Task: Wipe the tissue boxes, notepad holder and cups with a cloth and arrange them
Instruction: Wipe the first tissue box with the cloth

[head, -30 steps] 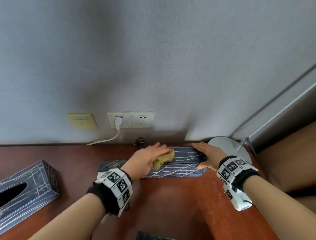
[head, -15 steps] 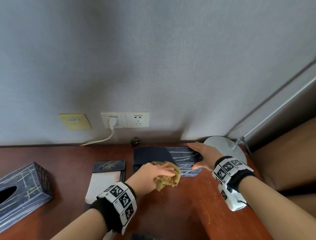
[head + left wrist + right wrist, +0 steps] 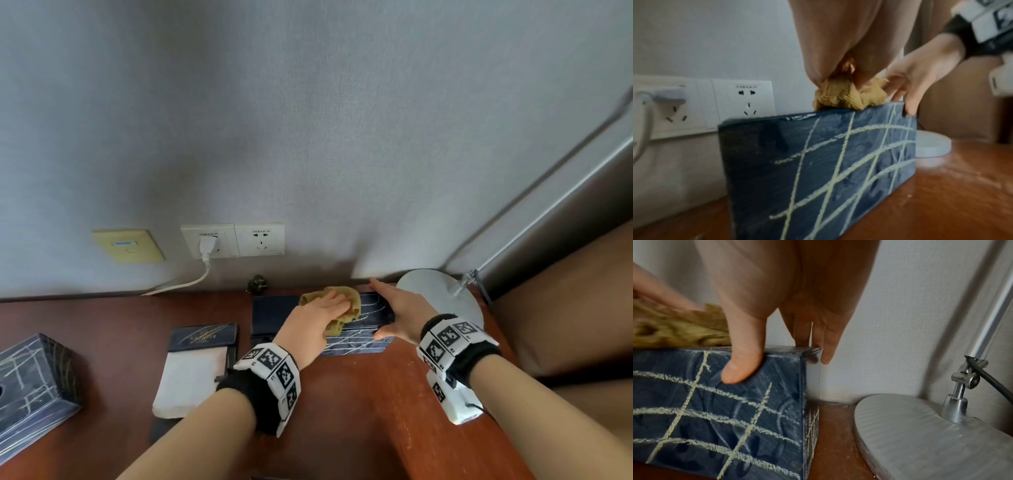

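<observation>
A dark blue tissue box (image 3: 274,313) with cream lines stands at the back of the wooden desk, close to the wall. My left hand (image 3: 329,308) grips a bunched yellow-brown cloth (image 3: 347,298) and presses it on the box's top (image 3: 818,162), near its right half. My right hand (image 3: 394,308) holds the box's right end, thumb (image 3: 740,363) on the front face and fingers over the top back edge. A second tissue box (image 3: 34,380) sits at the far left. The notepad holder (image 3: 203,337) with a white pad lies between them. No cups are in view.
A round grey lamp base (image 3: 442,294) with a slanting metal arm stands just right of the box. Wall sockets (image 3: 233,240) with a white plug and cable sit behind, and a small dark plug (image 3: 258,284) lies at the wall. The desk's right edge (image 3: 507,428) runs beside my right forearm.
My left hand swept the cloth from the box's top down over its front face, then back up onto the top right. My right hand kept hold of the box's right end.
</observation>
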Tool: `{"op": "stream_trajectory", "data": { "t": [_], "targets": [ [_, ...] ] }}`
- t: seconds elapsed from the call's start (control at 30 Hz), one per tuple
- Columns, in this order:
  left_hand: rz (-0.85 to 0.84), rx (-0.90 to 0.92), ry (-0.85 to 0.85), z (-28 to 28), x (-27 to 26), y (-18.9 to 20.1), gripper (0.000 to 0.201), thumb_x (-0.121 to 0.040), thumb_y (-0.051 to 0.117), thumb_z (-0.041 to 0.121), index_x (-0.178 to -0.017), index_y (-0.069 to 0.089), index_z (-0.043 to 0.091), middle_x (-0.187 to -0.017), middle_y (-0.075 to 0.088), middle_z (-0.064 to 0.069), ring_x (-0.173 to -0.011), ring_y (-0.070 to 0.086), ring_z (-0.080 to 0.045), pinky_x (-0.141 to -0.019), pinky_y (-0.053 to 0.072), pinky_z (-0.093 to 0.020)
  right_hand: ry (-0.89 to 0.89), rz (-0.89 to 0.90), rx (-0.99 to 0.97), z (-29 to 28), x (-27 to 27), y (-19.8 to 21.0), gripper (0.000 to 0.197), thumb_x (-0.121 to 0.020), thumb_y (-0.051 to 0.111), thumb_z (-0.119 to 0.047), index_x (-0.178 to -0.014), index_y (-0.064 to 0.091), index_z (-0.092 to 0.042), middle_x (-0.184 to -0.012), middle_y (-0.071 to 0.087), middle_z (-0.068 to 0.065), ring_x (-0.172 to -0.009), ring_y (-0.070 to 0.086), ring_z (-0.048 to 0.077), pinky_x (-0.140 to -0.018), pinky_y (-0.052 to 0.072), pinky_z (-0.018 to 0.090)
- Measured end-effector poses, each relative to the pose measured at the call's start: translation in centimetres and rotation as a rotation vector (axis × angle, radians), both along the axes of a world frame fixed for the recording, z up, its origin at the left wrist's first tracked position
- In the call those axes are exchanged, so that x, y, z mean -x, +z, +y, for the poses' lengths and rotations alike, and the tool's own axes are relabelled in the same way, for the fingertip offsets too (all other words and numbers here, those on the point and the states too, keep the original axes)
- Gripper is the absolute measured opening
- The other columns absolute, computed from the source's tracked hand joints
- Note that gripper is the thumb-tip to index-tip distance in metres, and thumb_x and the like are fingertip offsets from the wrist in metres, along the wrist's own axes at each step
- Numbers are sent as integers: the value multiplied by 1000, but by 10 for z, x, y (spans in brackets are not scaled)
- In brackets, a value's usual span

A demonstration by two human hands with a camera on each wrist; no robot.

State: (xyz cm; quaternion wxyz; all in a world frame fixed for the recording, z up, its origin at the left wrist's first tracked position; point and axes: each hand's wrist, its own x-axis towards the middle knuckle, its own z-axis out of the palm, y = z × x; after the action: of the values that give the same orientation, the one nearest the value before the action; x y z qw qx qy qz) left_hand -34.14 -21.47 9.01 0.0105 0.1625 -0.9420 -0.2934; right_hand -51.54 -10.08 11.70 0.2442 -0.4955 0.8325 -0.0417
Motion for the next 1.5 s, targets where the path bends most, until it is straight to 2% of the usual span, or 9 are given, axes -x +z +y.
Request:
{"op": "stream_trajectory", "data": {
  "t": [0.17,0.4,0.53,0.8,1.0,1.13,1.23,1.37,1.5],
  "targets": [
    [87,-163,-215,21,-13,8,39,-94,50,6,-127,59,25,-136,54,7,-128,47,-7,-109,36,-24,3,-10,1,1,-2,4,102,-72,77,-26,-149,11,-23,-150,34,-1,-131,41,17,-105,30,22],
    [248,-175,79,7,21,35,55,-93,43,-7,-138,46,24,-142,48,2,-129,46,-10,-111,30,-21,-33,-25,43,3,-6,2,113,-70,79,-27,-150,-1,-22,-145,41,1,-124,50,20,-105,35,27],
    [59,-49,-3,17,47,24,34,-94,44,3,-123,49,19,-107,64,-9,-84,62,-25,-80,52,-39,-19,-29,34,7,-6,-2,118,-77,74,-18,-145,-22,-22,-145,40,10,-112,58,23,-95,44,28],
    [3,-112,10,12,48,17,113,-87,65,19,-137,-35,32,-142,46,-9,-108,61,-22,-97,48,-40,-74,-79,102,24,12,27,81,-87,41,11,-148,1,-24,-157,11,3,-138,31,19,-105,26,18],
    [-224,116,1,-11,20,27,133,-68,73,58,-144,-27,15,-158,-18,-2,-146,-9,-13,-117,-9,-44,36,-17,345,-12,-29,28,55,-99,36,-27,-149,14,-18,-157,7,-1,-145,10,12,-117,10,26],
    [-483,209,-45,-23,-5,22,119,-74,64,63,-149,-13,12,-158,-15,-5,-146,-8,-16,-117,-7,-44,113,264,62,-30,-61,-9,64,-95,23,-54,-149,5,-25,-158,-4,1,-146,-6,19,-118,2,49],
    [-478,199,-44,-29,-11,23,105,-82,62,54,-151,-6,15,-160,-7,-2,-147,0,-15,-118,1,-39,90,335,-14,-21,-63,-27,61,-88,17,-56,-137,42,-31,-144,43,5,-136,36,26,-101,34,63],
    [-459,166,-19,-31,-8,26,89,-89,59,40,-152,0,17,-160,1,0,-146,8,-14,-119,5,-38,30,351,32,-1,-42,-40,52,-96,7,-49,-130,43,-33,-129,59,-2,-123,53,25,-83,46,62],
    [-472,144,-13,-30,-5,29,88,-89,61,36,-152,2,17,-160,5,-1,-146,10,-15,-119,6,-40,131,183,314,21,-14,-43,50,-98,19,-35,-143,29,-16,-147,33,0,-140,17,24,-115,23,30]
  ]
}}
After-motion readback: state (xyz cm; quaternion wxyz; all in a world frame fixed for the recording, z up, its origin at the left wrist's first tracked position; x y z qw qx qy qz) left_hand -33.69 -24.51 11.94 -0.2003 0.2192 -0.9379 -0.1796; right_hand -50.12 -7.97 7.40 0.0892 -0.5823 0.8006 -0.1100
